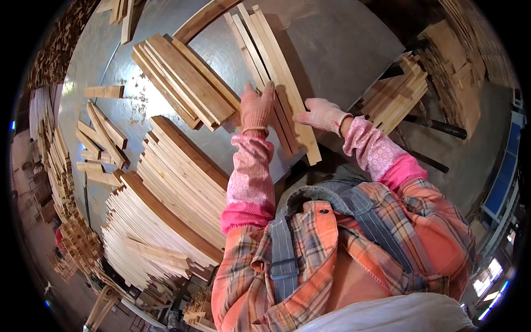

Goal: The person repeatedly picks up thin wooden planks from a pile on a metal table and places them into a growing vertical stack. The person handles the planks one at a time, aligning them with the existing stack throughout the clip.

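Several long, pale wooden strips (271, 52) lie side by side on the grey metal tabletop (337, 39); their near ends reach past its edge. My left hand (258, 109), in a pinkish knit glove, rests against the left side of this group with its thumb and a finger spread apart. My right hand (324, 115), gloved alike, has its fingertips closed on the right edge of the outermost wooden strip (298, 105). Just left of my left hand is a stack of wider boards (185, 77). The undersides of both hands are hidden.
A large row of stacked strips (174, 177) fills the near left. Short offcuts (102, 135) lie scattered beyond it. Off the table's right edge stands another stack of wood (395, 94), with dark bars (437, 127) sticking out. A curved board (204, 22) lies at the far side.
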Available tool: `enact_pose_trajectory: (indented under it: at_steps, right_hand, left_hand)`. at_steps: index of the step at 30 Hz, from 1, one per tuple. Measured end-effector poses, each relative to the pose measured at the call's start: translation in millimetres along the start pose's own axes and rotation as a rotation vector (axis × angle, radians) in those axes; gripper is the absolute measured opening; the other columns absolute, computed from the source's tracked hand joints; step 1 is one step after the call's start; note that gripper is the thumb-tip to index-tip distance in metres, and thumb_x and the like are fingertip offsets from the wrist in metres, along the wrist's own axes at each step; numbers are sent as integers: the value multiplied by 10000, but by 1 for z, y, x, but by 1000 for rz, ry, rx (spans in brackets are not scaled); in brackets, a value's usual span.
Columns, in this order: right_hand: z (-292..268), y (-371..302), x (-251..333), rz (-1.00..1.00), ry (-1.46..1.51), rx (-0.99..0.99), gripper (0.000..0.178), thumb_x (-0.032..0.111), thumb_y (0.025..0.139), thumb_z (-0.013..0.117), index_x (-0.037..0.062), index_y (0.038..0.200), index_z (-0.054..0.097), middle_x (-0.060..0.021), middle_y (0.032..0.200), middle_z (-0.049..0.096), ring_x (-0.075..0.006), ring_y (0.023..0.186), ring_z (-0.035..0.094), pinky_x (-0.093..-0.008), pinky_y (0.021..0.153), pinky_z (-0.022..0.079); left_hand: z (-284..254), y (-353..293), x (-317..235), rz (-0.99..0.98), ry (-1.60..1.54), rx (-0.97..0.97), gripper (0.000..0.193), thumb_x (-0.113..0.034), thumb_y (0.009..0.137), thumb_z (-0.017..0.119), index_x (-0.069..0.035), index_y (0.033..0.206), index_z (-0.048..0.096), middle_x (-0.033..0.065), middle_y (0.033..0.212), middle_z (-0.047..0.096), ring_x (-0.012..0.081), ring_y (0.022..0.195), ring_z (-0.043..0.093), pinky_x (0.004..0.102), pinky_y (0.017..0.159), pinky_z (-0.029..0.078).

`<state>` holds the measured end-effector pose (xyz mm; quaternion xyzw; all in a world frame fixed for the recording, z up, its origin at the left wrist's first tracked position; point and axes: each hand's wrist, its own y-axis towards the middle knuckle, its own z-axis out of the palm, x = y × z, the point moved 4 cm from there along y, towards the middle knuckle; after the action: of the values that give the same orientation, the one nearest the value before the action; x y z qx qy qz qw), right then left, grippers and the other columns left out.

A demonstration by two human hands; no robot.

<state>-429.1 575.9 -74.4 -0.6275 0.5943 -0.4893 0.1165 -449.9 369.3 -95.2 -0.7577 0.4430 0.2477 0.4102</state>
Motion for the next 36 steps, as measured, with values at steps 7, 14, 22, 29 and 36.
enact_pose_trajectory:
  at_steps: [7, 14, 22, 29, 36]
  right_hand:
    - [5, 21, 19, 99, -100, -149, 501, 314, 872, 735, 23, 1264, 622, -232, 1295, 660, -415, 1248, 607, -477, 1039, 521]
    - [-30, -7, 7, -380, 819, -240, 503, 191, 941, 713, -35, 1376, 605, -78, 1067, 710, -130, 962, 657, -291, 867, 539]
    - [-21, -16, 40, -319, 792, -264, 508, 149, 940, 689, -96, 1370, 573, -39, 963, 673, -87, 804, 591, -239, 745, 508]
    - [41, -1, 58, -377, 279, -256, 601, 335, 927, 674, 9, 1423, 579, -159, 1237, 709, -237, 1063, 677, -332, 970, 503]
    - [56, -10, 96, -318, 187, -222, 622, 352, 918, 657, 1, 1425, 567, -208, 1333, 670, -325, 1242, 634, -374, 1071, 463]
  left_hand:
    - [24, -2, -67, -124, 322, -105, 1290, -426, 633, 874, 109, 1568, 165, 295, 1451, 491, 410, 1325, 543, 416, 1077, 484]
    - [-25, -8, -31, -23, -804, 160, 384, -148, 782, 719, 14, 1113, 612, 106, 950, 686, 224, 839, 692, 373, 772, 602]
    - [-112, -51, 54, 418, -1892, 321, 569, -382, 861, 694, -20, 1295, 627, 170, 1211, 692, 329, 1006, 718, 454, 809, 639]
    - [-217, -112, 177, 282, -1644, -284, 306, -295, 912, 661, -56, 1104, 662, 59, 993, 655, 203, 893, 651, 370, 792, 584]
    - [-327, -207, 215, -2, -858, -303, 192, -230, 888, 685, -96, 1026, 670, 9, 863, 603, 125, 864, 607, 290, 784, 531]
